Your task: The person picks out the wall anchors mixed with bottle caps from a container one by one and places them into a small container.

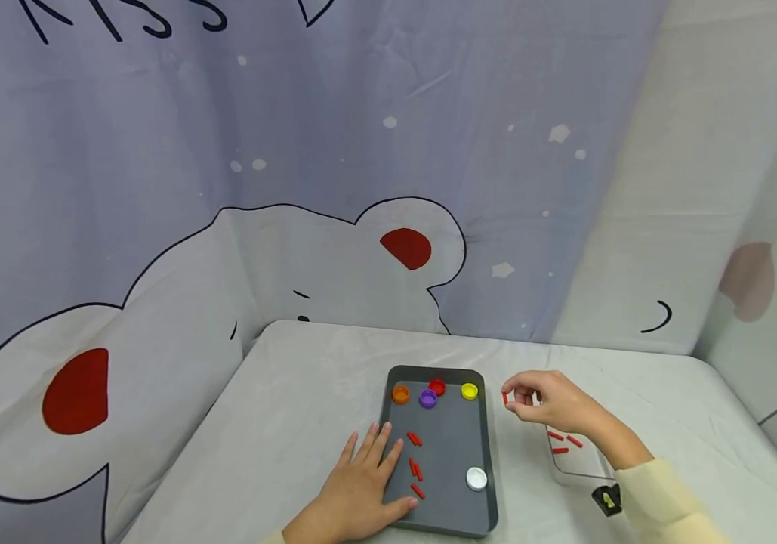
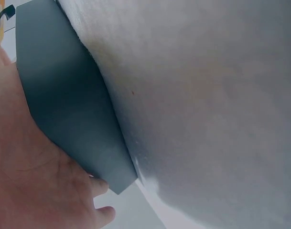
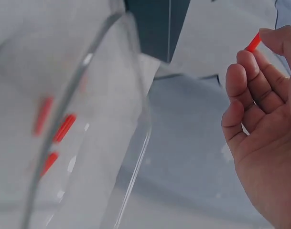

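Thumb and index finger of my right hand (image 1: 554, 402) pinch a short red stick (image 3: 253, 43), held up between the grey tray and a clear container (image 3: 135, 162). Several more red sticks (image 3: 65, 128) lie inside that container, beside the hand in the right wrist view. With fingers spread, my left hand (image 1: 361, 483) rests over the left edge of the grey tray (image 1: 452, 438), its thumb across the near left corner. Several red sticks (image 1: 417, 491) lie in a column along the tray's left half, just right of the left fingers.
At the tray's far end sit an orange cap (image 1: 400, 394), a purple cap (image 1: 427, 399), a red cap (image 1: 436, 387) and a yellow cap (image 1: 470, 391). A white cap (image 1: 476, 478) is near its right side. A small black object (image 1: 608, 499) shows by the right sleeve.
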Tool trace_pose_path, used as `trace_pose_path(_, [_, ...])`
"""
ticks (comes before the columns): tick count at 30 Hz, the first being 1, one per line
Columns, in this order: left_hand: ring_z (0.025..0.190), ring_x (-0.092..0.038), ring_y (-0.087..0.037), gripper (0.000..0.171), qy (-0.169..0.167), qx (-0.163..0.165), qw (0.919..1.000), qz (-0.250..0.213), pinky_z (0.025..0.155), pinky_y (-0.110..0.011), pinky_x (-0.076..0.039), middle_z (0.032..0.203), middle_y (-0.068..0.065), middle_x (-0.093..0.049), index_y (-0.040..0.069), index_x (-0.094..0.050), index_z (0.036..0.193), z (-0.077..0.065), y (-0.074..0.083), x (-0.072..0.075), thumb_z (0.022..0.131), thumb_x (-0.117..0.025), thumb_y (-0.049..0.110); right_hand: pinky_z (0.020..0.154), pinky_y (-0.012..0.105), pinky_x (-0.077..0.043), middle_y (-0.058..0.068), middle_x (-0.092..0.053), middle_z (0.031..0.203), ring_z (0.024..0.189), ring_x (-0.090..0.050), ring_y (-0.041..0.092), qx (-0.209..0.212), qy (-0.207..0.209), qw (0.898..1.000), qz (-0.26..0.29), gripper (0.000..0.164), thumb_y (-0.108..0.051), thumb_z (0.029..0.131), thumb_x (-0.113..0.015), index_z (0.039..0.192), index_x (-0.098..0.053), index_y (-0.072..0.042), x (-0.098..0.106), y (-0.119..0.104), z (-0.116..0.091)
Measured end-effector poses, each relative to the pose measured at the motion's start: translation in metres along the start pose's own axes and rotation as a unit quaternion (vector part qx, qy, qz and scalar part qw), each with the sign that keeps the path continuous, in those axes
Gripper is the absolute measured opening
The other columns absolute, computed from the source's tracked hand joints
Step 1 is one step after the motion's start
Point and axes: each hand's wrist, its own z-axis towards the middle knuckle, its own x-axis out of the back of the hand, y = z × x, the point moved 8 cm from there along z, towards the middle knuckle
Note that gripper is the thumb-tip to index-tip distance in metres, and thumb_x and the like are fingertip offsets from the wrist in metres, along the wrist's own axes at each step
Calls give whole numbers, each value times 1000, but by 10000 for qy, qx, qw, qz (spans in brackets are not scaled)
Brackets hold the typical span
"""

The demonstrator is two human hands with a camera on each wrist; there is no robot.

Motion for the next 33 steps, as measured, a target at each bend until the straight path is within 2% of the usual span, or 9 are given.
trace_pose_path(9, [155, -14, -35, 90, -119, 52, 9999, 75, 120, -63, -16, 168, -14, -20, 13, -38, 158, -1, 0, -1, 94, -38, 77, 63, 22, -45, -21, -57, 77, 70, -52, -2, -53, 651, 9977, -158, 18, -5, 87, -75, 101, -72, -15, 23, 18, -39])
trace_pose_path(16, [155, -15, -34, 91, -125, 79, 9998, 135, 120, -62, -17, 168, -14, -21, 13, -39, 158, -3, 2, 0, 94, -37, 78, 61, 20, -43, -21, -56, 75, 68, -52, -2, -138, 1071, 9938, -246, 23, -1, 83, -77, 99, -72, -18, 38, 36, -69])
trace_pose_path(21, [154, -18, -36, 89, 58, 1, 9999, 140, 119, -63, -19, 167, -16, -23, 11, -41, 156, -2, 2, 1, 95, -40, 76, 58, 19, -41, -20, -56, 74, 65, -51, -1, -346, 1144, 9926, -231, 20, 0, 84, -76, 99, -72, -13, 46, 50, -85])
trace_pose_path(26, [155, -16, -35, 89, -37, 48, 9997, 242, 120, -61, -19, 168, -14, -21, 12, -39, 157, -2, 2, 3, 95, -39, 76, 56, 19, -39, -19, -56, 73, 63, -50, 0, -527, 1166, 9916, -210, 18, -1, 85, -76, 99, -72, -11, 47, 61, -97])
trace_pose_path(33, [155, -17, -37, 90, 38, -16, 9999, 143, 119, -64, -18, 167, -16, -23, 10, -41, 156, -2, 1, 3, 95, -37, 76, 55, 19, -39, -18, -56, 72, 62, -49, -1, -644, 1127, 9913, -224, 16, -2, 86, -75, 100, -73, -8, 47, 70, -103])
